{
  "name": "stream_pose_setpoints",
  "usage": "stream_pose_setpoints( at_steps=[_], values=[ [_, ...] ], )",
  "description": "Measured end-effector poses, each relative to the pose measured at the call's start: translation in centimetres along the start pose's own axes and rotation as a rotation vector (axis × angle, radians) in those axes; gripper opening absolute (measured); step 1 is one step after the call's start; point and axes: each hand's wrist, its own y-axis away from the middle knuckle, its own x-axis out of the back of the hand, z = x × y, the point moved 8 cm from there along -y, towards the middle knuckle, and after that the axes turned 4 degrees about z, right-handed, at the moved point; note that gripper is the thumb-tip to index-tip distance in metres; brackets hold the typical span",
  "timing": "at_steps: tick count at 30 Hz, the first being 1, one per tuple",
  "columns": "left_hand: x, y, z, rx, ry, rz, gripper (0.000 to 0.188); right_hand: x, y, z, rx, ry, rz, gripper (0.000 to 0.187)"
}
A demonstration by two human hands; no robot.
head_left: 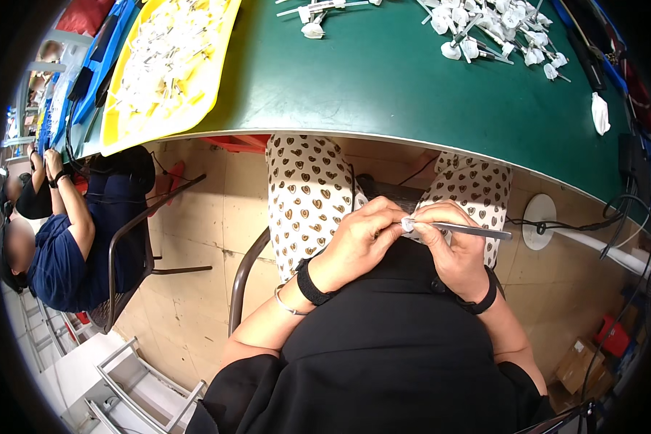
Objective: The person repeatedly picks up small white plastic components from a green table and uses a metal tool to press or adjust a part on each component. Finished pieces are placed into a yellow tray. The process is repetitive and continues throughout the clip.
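Above my lap, in front of the green table point(340, 94), my two hands meet at the fingertips. My left hand point(365, 239) is closed, its thumb and forefinger pinching a small white crumpled-looking piece point(408, 224). My right hand point(456, 249) is closed round a slim, flat grey metal tool point(481, 231), whose outer end points to the right. The right fingertips also touch the white piece. Fingers cover the tool's inner end, so I cannot tell whether it is a pair of tweezers. Fine details of the white piece are too small to make out.
A yellow tray point(220, 72) of many small white pieces with thin stems stands at the table's left. Similar white pieces point(499, 29) lie heaped at the back right, a few point(312, 29) at the back middle. Cables point(622, 210) hang at right. Another person point(87, 224) sits at left.
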Motion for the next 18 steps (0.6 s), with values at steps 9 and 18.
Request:
stream_pose_setpoints(
  at_steps=[9, 18],
  values=[
    [0.01, 0.15, -0.36, 0.005, 0.036, 0.01, 0.018, 0.05, 0.49, 0.97, -0.118, -0.048, 0.012, 0.007],
    [-0.07, 0.14, -0.35, 0.004, 0.019, 0.0, 0.016, -0.02, 0.53, 1.02, -0.096, -0.039, 0.009, 0.006]
  ],
)
